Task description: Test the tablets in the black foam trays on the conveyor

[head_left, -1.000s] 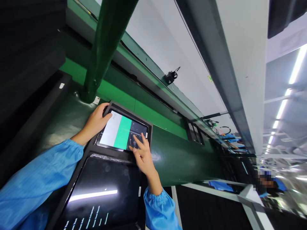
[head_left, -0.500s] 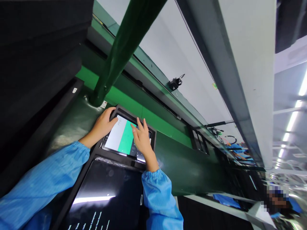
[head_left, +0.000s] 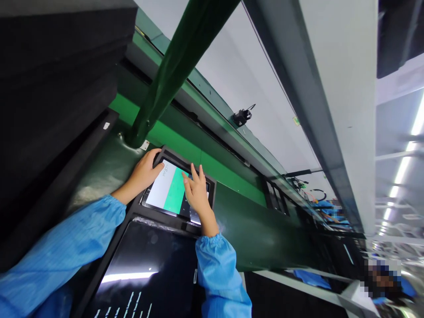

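Observation:
A tablet [head_left: 169, 190] lies in a dark foam frame [head_left: 213, 191], its lit screen split into white, green and dark bands. Small characters show on the white band. My left hand [head_left: 142, 174] grips the frame and tablet at their left edge, thumb over the screen's corner and fingers over the rim. Above the dark band is my right hand [head_left: 198, 194], fingers spread and index finger at the green area; I cannot tell whether it touches the glass. Just below the tablet, a larger glossy black screen panel [head_left: 145, 251] sits in the same dark surround.
Dark foam blocks [head_left: 62, 70] are stacked at the left. A green post [head_left: 165, 84] rises behind the tablet from the green bench surface [head_left: 261, 229]. A small black device [head_left: 241, 117] is on the ledge beyond. Another person [head_left: 384, 280] appears at the far right.
The view has shifted slightly. The characters on the screen's white band look different. Both hands keep nearly the same places on the tablet.

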### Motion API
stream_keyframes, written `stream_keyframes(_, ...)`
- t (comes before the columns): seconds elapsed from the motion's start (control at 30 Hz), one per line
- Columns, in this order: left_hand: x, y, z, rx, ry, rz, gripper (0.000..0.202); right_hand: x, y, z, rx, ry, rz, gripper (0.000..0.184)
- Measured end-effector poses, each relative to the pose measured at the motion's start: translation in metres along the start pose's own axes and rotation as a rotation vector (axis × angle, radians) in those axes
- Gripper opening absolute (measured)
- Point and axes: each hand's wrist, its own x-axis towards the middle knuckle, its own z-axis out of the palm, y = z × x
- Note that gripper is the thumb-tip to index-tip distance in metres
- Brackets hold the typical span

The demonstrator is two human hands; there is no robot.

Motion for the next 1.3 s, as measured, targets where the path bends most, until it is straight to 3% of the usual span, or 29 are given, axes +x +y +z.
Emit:
stream_keyframes(0.27,0.001,-0.001,0.0,0.012,0.002,0.002,0.051,-0.014,-0.005,-0.006,0.053,-0.032,-0.082,0.053)
stream_keyframes(0.63,0.001,-0.004,-0.002,0.029,-0.022,0.011,0.052,-0.015,-0.008,-0.002,0.025,0.147,-0.027,0.054)
stream_keyframes(0.83,0.002,-0.006,-0.004,0.061,-0.052,0.007,0.053,-0.051,0.023,-0.011,0.057,0.225,0.123,0.047)
stream_keyframes(1.07,0.001,-0.003,-0.008,0.153,-0.137,0.073,0.072,-0.117,0.061,0.008,0.152,0.38,0.344,0.059)
stream_keyframes(1.17,0.001,-0.003,-0.009,0.192,-0.19,0.106,0.083,-0.147,0.051,0.015,0.166,0.413,0.383,0.059)
stream_keyframes(1.3,0.002,-0.005,-0.01,0.235,-0.236,0.112,0.093,-0.173,0.005,0.01,0.153,0.4,0.342,0.054)
